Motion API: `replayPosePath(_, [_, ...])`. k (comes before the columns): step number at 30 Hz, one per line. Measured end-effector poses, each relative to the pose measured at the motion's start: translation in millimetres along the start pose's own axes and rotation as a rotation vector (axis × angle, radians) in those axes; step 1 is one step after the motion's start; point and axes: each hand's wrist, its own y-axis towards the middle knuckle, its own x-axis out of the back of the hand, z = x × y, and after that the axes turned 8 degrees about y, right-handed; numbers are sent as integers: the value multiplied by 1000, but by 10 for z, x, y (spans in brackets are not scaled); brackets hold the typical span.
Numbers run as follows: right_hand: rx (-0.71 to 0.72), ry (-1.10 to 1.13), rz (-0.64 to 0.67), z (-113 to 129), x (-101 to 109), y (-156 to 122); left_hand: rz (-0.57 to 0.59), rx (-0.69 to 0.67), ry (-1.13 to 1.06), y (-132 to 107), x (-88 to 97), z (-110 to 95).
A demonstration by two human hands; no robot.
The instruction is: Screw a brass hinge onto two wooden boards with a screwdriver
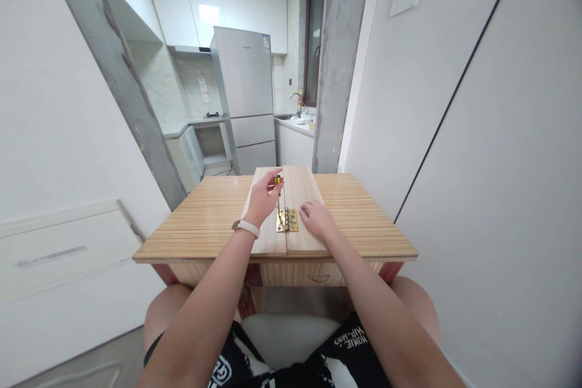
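Two pale wooden boards lie side by side on the table, the left board (268, 245) and the right board (302, 185). A brass hinge (287, 220) spans the seam between them near my side. My left hand (264, 194), with a watch on its wrist, is closed around the yellow and black handle of a screwdriver (277, 180). The screwdriver's thin shaft points down to the left leaf of the hinge. My right hand (317, 218) rests flat on the right board, just right of the hinge, fingers apart and holding nothing.
The boards lie on a striped wooden table (364, 212) with a drawer handle (319, 278) at its front. White walls stand close on both sides. Beyond the table are a grey refrigerator (248, 79) and a kitchen counter with a faucet (297, 100).
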Motion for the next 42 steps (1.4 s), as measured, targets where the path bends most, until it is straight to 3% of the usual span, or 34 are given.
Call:
replayPosePath(5, [-8, -1, 0, 9, 7, -2, -77, -69, 137, -18, 40, -48])
replayPosePath(13, [-10, 4, 2, -22, -20, 10, 89, -34, -53, 11, 25, 74])
replayPosePath(19, [6, 8, -5, -21, -19, 11, 34, -55, 157, 14, 74, 33])
replayPosePath(28, [3, 17, -8, -23, -20, 8, 50, -169, 292, -27, 92, -58])
replayPosePath(36, [12, 8, -17, -19, -12, 8, 147, -98, 68, 14, 84, 38])
replayPosePath(42, [16, 3, -16, -31, -18, 12, 19, -108, 200, 1, 130, -11])
